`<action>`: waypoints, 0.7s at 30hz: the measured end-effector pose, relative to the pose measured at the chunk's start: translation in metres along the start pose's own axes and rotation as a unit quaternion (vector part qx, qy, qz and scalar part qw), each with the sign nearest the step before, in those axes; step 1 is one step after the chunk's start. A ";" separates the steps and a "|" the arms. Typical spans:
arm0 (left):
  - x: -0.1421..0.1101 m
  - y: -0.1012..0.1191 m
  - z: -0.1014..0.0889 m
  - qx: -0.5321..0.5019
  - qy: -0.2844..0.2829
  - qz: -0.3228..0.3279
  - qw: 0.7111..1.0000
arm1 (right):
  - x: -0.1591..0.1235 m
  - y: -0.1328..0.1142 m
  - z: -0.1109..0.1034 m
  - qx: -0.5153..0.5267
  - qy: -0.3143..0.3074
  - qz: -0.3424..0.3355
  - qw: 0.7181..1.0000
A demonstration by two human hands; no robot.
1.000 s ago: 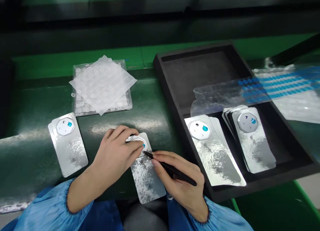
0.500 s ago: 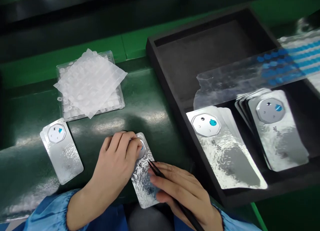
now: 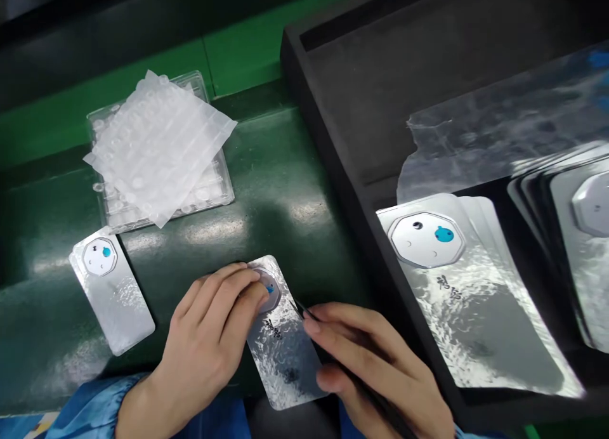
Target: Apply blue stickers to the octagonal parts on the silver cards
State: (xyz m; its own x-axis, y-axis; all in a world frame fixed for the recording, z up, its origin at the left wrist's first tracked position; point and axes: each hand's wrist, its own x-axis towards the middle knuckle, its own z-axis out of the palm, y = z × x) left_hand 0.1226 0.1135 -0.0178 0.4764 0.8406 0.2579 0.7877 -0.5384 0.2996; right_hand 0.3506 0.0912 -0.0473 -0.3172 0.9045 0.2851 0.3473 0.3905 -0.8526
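A silver phone back cover (image 3: pixel 290 379) with dark lettering lies tilted near the table's front edge. My left hand (image 3: pixel 209 337) is closed over its upper left side, fingers together and fingertips at the octagonal camera plate (image 3: pixel 273 296), which carries a blue patch. Part of that plate is hidden under the fingers. On the cover's right side, my right hand (image 3: pixel 380 356) grips black tweezers (image 3: pixel 375 401), whose points are by the cover's right edge, just below the camera plate. The thumb of this hand is close to the cover's lower right edge.
Other silver covers (image 3: pixel 117 306) lie at the left. Behind them, a clear plastic box (image 3: pixel 223 172) of small pale pieces sits under a translucent sheet (image 3: pixel 166 141). A black tray (image 3: pixel 328 147) on the right holds stacked covers (image 3: pixel 495 325) and clear film (image 3: pixel 476 141).
The view has shifted, bringing the tray's covers closer and farther right. The tweezer points have moved right across the cover towards its edge. My left fingers remain at the camera plate.
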 end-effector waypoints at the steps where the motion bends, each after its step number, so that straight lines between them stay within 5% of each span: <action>1: -0.001 0.000 0.000 -0.002 -0.002 -0.001 1.000 | 0.002 -0.001 -0.002 -0.002 0.000 0.016 1.000; 9: -0.005 -0.004 0.004 -0.014 -0.011 -0.003 1.000 | 0.013 -0.009 0.013 0.019 0.088 0.108 0.990; 21: -0.005 -0.003 0.003 -0.015 -0.014 0.004 1.000 | 0.022 -0.008 0.015 -0.030 0.073 0.053 0.995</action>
State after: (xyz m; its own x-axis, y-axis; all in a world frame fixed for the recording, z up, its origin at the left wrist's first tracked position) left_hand 0.1184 0.1111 -0.0228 0.4937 0.8377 0.2337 0.7725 -0.5458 0.3245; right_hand 0.3278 0.1055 -0.0403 -0.1456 0.9548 0.2590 0.4253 0.2968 -0.8550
